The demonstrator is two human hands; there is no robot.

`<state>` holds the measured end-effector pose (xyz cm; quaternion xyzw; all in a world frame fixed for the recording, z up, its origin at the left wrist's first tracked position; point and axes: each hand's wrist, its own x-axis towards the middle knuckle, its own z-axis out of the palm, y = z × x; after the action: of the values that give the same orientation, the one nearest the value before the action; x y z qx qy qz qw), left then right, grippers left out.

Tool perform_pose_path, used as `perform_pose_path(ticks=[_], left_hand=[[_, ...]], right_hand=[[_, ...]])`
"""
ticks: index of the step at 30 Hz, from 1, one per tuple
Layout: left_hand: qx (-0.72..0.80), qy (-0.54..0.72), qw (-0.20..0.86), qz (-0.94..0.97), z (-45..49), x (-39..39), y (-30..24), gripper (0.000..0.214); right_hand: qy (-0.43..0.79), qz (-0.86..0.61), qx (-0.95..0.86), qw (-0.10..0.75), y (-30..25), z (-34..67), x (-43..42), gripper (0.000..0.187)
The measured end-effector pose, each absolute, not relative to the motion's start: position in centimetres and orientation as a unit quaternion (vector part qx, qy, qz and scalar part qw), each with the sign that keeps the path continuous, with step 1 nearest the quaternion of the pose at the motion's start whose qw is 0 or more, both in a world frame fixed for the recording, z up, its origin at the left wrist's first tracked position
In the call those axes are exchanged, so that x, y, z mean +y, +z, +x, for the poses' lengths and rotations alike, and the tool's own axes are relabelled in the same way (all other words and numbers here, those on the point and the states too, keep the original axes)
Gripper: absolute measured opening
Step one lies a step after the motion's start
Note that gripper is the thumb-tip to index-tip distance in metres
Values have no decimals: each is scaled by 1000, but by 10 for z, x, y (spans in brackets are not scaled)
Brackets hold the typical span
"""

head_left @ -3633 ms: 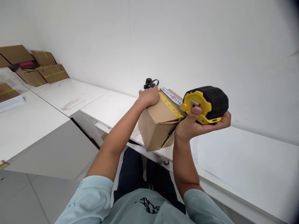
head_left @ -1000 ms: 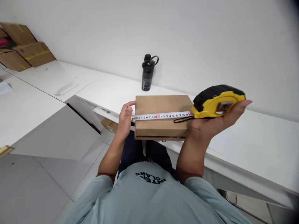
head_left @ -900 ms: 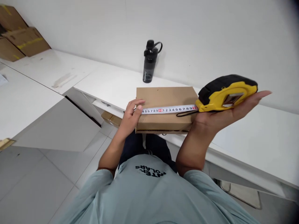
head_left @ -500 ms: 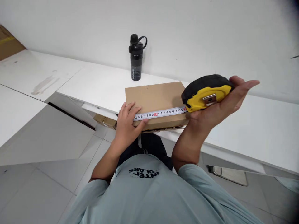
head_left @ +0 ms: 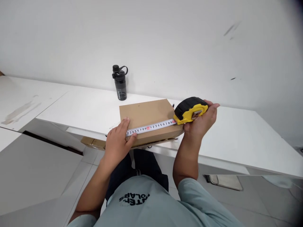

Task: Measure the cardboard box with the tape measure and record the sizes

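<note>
Cardboard box (head_left: 146, 115) at white desk (head_left: 232, 138), wall (head_left: 165, 47) behind; left grip (head_left: 117, 142) holds it, right grip (head_left: 201, 124) holds tape measure (head_left: 189, 108)

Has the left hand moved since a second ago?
Yes, rightward. Judged against the black bottle, the left hand was further left, beside the cardboard box's left end; now its fingers reach onto the top.

The cardboard box (head_left: 147, 114) is now turned from yellow-taped face up to plain face up; more tape blade (head_left: 157, 126) is drawn out, and the left hand (head_left: 115, 140) is shifted from its left edge onto its top.
</note>
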<state>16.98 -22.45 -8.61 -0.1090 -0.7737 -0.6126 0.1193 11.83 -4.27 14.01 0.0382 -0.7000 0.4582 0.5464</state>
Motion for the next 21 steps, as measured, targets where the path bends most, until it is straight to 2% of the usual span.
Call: perform_pose_path(ticks=[5, 10, 13, 16, 21], left_hand=[[-767, -628, 88, -100, 157, -221, -76, 70], [-753, -645, 92, -97, 154, -222, -80, 69], [-739, -654, 108, -123, 152, -222, -85, 61], [-734, -655, 120, -135, 151, -220, -88, 55], [-736, -655, 123, -120, 151, -218, -88, 58]], right_hand=[[446, 56, -701, 554, 152, 112, -15, 40], [462, 61, -691, 553, 162, 102, 34, 43], [477, 48, -684, 549, 165, 97, 57, 42], [473, 48, -682, 556, 165, 96, 64, 41], [481, 55, -672, 560, 163, 96, 63, 41]])
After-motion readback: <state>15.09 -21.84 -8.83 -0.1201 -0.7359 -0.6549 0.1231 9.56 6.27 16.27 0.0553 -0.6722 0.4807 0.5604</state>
